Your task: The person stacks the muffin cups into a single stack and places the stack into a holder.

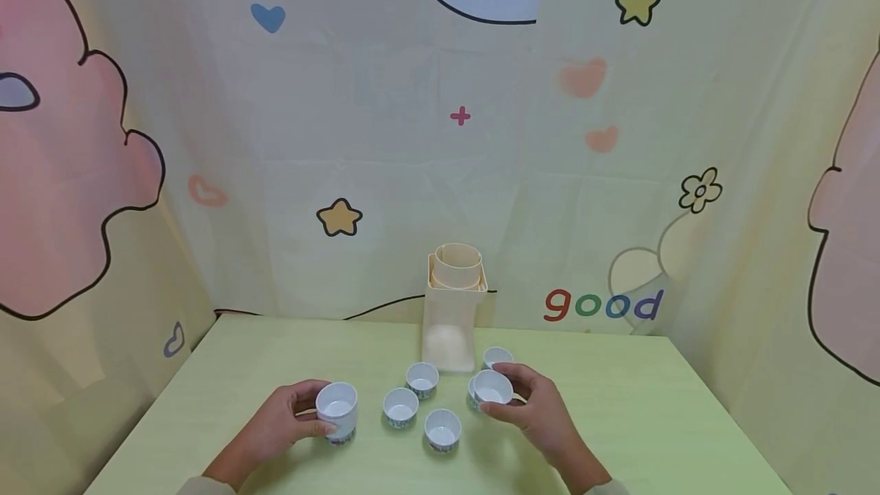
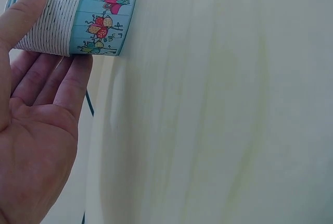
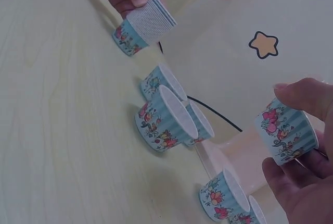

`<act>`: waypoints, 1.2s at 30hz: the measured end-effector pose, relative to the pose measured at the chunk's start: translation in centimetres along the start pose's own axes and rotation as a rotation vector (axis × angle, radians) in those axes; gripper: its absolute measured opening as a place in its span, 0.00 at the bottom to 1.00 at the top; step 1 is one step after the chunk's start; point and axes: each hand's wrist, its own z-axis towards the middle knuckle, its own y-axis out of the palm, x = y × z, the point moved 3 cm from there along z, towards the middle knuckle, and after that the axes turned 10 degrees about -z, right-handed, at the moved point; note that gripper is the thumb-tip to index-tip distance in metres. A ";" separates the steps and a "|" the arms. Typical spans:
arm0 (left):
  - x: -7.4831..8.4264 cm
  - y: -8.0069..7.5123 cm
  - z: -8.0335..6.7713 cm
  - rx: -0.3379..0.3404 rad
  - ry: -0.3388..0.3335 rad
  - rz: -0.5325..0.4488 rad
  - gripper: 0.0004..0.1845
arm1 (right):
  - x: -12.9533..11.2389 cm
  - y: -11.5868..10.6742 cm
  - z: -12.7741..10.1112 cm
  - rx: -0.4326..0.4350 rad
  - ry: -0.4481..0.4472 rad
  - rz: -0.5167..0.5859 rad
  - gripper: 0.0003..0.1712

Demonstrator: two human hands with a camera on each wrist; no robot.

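Note:
My left hand [image 1: 280, 420] grips a stack of nested paper cups [image 1: 338, 412], upright at the left of the table. In the left wrist view, the stack shows many tight white rims above a blue cup wall with flower prints. A single paper cup [image 3: 285, 133] is held between the thumb and fingers of my right hand [image 1: 543, 412]. It overlaps another cup [image 1: 473, 394] in the head view. Between the hands stand more loose cups: a front one [image 1: 443, 431], a left one [image 1: 401, 408] and one farther back [image 1: 422, 379].
A cream cup dispenser [image 1: 450, 319] with a round open tube on top stands at the back of the pale green table [image 1: 591, 388]. Another cup [image 1: 496, 356] sits right of its base. A printed cloth backdrop [image 1: 385, 113] rises behind and along both sides.

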 end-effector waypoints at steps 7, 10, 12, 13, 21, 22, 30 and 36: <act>-0.3 -0.1 0.1 0.005 -0.001 -0.007 0.38 | -1.3 0.9 -0.5 -0.042 -0.020 0.046 0.37; -0.4 -0.1 0.1 0.004 -0.001 -0.009 0.38 | -1.7 1.4 -0.6 -0.055 -0.025 0.069 0.37; -0.3 -0.1 0.1 0.002 0.003 -0.008 0.38 | -1.9 1.7 -0.7 -0.063 -0.032 0.080 0.37; -0.3 -0.1 0.1 0.000 0.005 -0.009 0.38 | -2.0 1.9 -0.8 -0.067 -0.036 0.086 0.37; -0.3 -0.1 0.1 -0.001 0.006 -0.005 0.38 | -2.4 3.4 -0.9 -0.099 -0.060 0.121 0.39; -0.3 -0.1 0.1 0.001 0.005 -0.005 0.38 | -2.5 3.6 -0.9 -0.103 -0.058 0.124 0.39; -0.5 -0.2 0.1 -0.004 0.010 -0.009 0.37 | -2.9 5.2 -0.9 -0.129 -0.056 0.156 0.39; -0.3 -0.2 0.2 0.005 -0.002 -0.005 0.37 | -2.9 6.5 -0.8 -0.162 -0.087 0.209 0.38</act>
